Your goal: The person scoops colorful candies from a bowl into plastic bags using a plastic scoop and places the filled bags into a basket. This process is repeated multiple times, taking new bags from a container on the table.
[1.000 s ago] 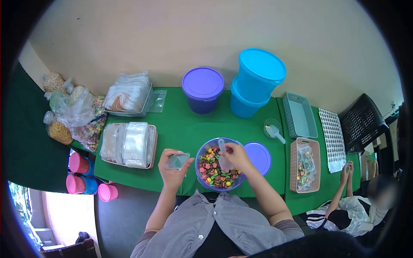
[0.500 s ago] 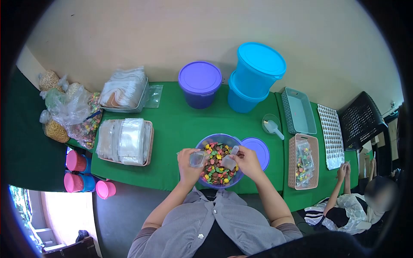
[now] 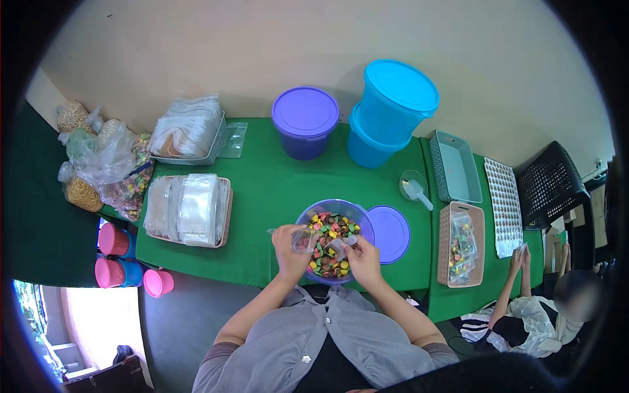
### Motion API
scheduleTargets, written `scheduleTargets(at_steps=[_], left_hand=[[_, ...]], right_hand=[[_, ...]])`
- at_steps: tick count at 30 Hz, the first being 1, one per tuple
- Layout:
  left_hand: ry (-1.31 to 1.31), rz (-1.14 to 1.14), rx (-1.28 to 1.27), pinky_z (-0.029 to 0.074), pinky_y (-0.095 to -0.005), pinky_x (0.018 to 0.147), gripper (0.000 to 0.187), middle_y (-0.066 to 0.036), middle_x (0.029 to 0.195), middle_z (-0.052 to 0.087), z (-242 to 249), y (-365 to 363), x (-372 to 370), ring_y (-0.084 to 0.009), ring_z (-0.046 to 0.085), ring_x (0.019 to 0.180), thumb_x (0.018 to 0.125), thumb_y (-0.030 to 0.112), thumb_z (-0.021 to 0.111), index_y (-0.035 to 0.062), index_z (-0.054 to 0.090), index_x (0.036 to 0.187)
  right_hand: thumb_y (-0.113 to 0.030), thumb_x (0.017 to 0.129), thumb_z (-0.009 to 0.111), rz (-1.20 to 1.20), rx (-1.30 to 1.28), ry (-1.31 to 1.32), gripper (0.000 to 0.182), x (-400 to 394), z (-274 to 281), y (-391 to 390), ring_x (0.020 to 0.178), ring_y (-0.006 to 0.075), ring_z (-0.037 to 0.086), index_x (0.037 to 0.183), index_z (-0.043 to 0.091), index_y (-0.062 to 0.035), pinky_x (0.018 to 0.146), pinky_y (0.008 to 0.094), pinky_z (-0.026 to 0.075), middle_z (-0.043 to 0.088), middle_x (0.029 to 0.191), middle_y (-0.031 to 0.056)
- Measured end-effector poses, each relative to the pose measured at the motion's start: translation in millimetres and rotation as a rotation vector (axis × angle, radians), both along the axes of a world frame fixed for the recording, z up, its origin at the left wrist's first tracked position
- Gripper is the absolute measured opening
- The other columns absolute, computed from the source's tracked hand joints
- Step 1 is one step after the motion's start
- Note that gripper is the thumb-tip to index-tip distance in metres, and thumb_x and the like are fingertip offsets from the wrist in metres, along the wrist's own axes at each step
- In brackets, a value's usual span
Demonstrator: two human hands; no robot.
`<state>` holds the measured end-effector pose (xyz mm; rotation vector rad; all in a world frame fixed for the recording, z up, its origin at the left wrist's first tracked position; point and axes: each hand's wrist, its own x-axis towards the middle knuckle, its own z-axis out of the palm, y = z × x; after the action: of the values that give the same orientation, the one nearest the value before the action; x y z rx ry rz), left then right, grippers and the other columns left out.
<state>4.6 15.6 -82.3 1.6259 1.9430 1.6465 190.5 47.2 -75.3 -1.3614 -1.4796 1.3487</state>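
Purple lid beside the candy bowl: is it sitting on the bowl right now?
No, the purple lid lies flat on the green table just right of the open candy bowl, whose candies are uncovered.

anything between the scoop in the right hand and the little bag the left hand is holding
Nothing visible does. The right hand holds the clear plastic scoop over the purple bowl of coloured candies, beside the small clear plastic bag in the left hand.

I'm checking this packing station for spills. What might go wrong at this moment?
1. The left hand holds a small clear bag over the bowl's rim; candies from the scoop in the right hand might miss it and land on the green table.
2. The bowl sits near the table's front edge and could be nudged off.
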Motion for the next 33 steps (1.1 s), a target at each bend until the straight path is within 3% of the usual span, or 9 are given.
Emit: scheduleTargets(at_steps=[4,7,17,19,20,23,25,28,33], left_hand=[[-0.005,-0.012,-0.004,0.040,-0.0389,0.083,0.041,-0.009,0.095,0.059,-1,-1,0,-0.0276,0.055,0.090,0.067,0.014,0.083,0.0077,0.059,0.100],[0.011,-0.006,0.012,0.040,-0.0391,0.082,0.041,-0.008,0.095,0.059,-3,0,-1,-0.0277,0.055,0.090,0.068,0.014,0.083,0.0076,0.059,0.100],[0.008,0.008,-0.004,0.040,-0.0396,0.083,0.040,-0.009,0.096,0.057,-3,-2,-1,-0.0282,0.054,0.091,0.069,0.015,0.083,0.0081,0.058,0.100],[0.005,0.008,-0.004,0.040,-0.0396,0.083,0.040,-0.009,0.095,0.057,-4,-1,0,-0.0282,0.054,0.091,0.069,0.015,0.083,0.0082,0.058,0.100],[0.013,0.006,-0.006,0.040,-0.0395,0.083,0.040,-0.009,0.095,0.057,-4,-1,0,-0.0281,0.054,0.091,0.069,0.015,0.082,0.0082,0.058,0.100],[0.016,0.002,-0.007,0.040,-0.0394,0.084,0.040,-0.009,0.096,0.057,-4,-2,-1,-0.0281,0.054,0.092,0.069,0.015,0.082,0.0081,0.058,0.100],[0.007,-0.002,-0.006,0.040,-0.0393,0.084,0.040,-0.009,0.096,0.057,-4,-1,0,-0.0280,0.054,0.092,0.070,0.015,0.082,0.0081,0.058,0.100],[0.021,0.005,-0.010,0.040,-0.0394,0.084,0.040,-0.009,0.097,0.057,-3,-2,0,-0.0279,0.055,0.093,0.069,0.016,0.083,0.0081,0.059,0.101],[0.020,0.029,-0.003,0.040,-0.0392,0.085,0.040,-0.009,0.097,0.058,-4,-2,0,-0.0281,0.055,0.093,0.069,0.016,0.083,0.0081,0.059,0.100]], right_hand=[[0.001,0.090,0.059,0.078,-0.033,-0.062,0.010,10,2,20,0.077,0.0107,0.065,0.100,0.061,0.0032,0.067,0.0249,0.054,0.067,0.086,0.0068],[-0.002,0.087,0.063,0.129,-0.150,-0.053,0.007,17,-5,29,0.063,0.0121,0.063,0.092,0.062,0.0023,0.055,0.0266,0.050,0.066,0.074,0.0080],[-0.003,0.085,0.064,0.179,-0.054,-0.159,0.011,10,-6,34,0.069,0.0182,0.068,0.093,0.062,0.0047,0.060,0.0305,0.053,0.068,0.077,0.0121],[-0.006,0.081,0.067,0.409,-0.367,-0.237,0.015,19,18,47,0.077,0.0222,0.070,0.090,0.064,0.0054,0.066,0.0333,0.054,0.069,0.078,0.0148],[-0.006,0.081,0.067,0.411,-0.368,-0.236,0.015,21,27,52,0.077,0.0222,0.070,0.090,0.064,0.0054,0.066,0.0333,0.054,0.069,0.078,0.0148],[-0.003,0.077,0.067,0.595,-0.220,-0.489,0.009,20,42,57,0.075,0.0243,0.070,0.083,0.065,0.0038,0.065,0.0348,0.057,0.068,0.080,0.0173],[-0.006,0.071,0.067,0.729,0.193,-0.844,0.012,14,44,55,0.075,0.0327,0.068,0.078,0.066,0.0035,0.068,0.0408,0.055,0.067,0.078,0.0215],[-0.009,0.073,0.062,0.957,0.288,-1.049,0.015,1,38,51,0.076,0.0377,0.066,0.082,0.065,0.0020,0.068,0.0457,0.053,0.067,0.080,0.0216],[-0.011,0.074,0.064,0.938,0.335,-1.013,0.021,-3,14,43,0.079,0.0349,0.068,0.091,0.064,0.0001,0.070,0.0462,0.053,0.068,0.082,0.0191]])
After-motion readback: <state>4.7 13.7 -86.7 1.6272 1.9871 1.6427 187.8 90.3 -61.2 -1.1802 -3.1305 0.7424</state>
